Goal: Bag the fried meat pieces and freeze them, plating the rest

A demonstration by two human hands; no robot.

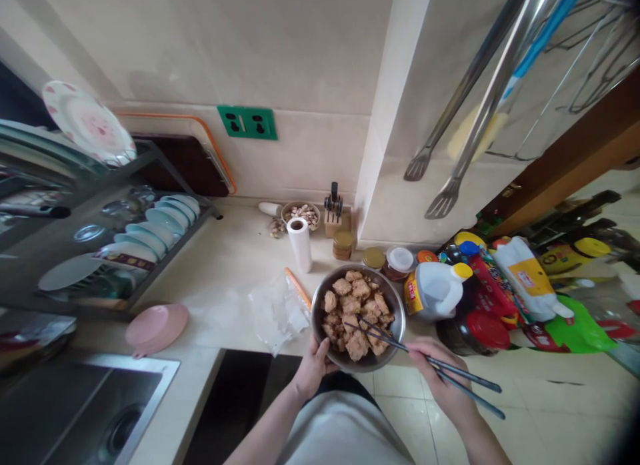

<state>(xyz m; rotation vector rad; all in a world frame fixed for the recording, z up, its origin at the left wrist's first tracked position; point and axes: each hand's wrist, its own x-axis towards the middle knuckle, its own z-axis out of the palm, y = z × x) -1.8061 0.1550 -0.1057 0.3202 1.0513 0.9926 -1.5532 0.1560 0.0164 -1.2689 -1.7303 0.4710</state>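
View: head camera, looking down at a kitchen bench (225,278) and floor.
Left hand (314,366): clenched on the near rim of the steel bowl (320,297), thumb over the edge, steadying it at lower centre of the frame.
Right hand (440,375): grasping a pair of dark chopsticks (425,361), fingers wrapped round their middle, lower right of centre.
Steel bowl: sits at the bench edge, lower centre, partly over the floor side; holds browned, crusted meat pieces (356,308), piled loosely.
Chopstick axis: long axis runs from lower right up toward the left; butt ends point to the lower right, tips lie among the meat pieces in the near right part of the bowl.
Key relation: the meat pieces lie up and to the left of the right hand, along the line of the chopsticks; the left hand is the nearer one to the bowl and touches it, the right reaches it only through the tips.
Beside bowl, left: crumpled clear plastic bag (277,311) and an orange-handled tool (299,288), just beside the rim.
Beside bowl, right: white oil jug (436,290) with yellow cap, then lidded jars (395,259).
Behind: paper towel roll (300,243), knife block (334,215), wall behind.
Left of frame: dish rack (125,238) with bowls, pink plate (157,326), sink (80,405) at lower left.
Upper right: hanging tongs (470,118).
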